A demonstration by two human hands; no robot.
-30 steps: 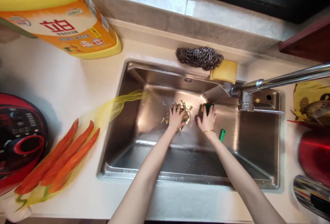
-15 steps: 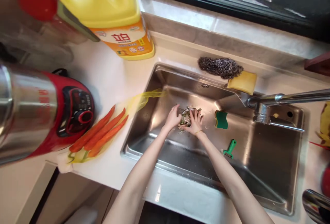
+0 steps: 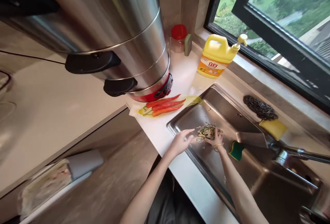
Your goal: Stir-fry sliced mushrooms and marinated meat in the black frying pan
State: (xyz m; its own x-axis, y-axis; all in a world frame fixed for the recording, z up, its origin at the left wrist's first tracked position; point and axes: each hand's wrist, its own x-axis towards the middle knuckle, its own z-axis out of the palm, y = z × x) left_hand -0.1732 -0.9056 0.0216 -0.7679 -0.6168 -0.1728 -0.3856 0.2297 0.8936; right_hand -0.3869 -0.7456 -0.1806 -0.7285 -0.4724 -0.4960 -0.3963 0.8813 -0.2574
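Both my hands are over the near left part of the steel sink (image 3: pixel 227 108). My right hand (image 3: pixel 216 139), with a thin bangle on the wrist, is closed under a sink strainer heaped with vegetable scraps (image 3: pixel 206 131) and lifts it. My left hand (image 3: pixel 182 141) hovers beside it at the sink's front rim, fingers stretched out and apart, holding nothing. A green and yellow sponge (image 3: pixel 236 150) lies in the sink just right of my right wrist.
Several carrots (image 3: pixel 164 105) lie on a yellow bag left of the sink. A big steel and red cooker (image 3: pixel 123 45), a yellow detergent jug (image 3: pixel 216 56), a red-lidded jar (image 3: pixel 178 38), steel wool (image 3: pixel 260 107), a yellow sponge (image 3: pixel 273 129) and the tap (image 3: pixel 299 153) surround it. A bin (image 3: pixel 51 179) stands on the floor at lower left.
My view swung far left and pulled back. My right hand left the green sponge, joined the left at the drain, and now lifts the strainer of scraps; my left hand has opened beside it.
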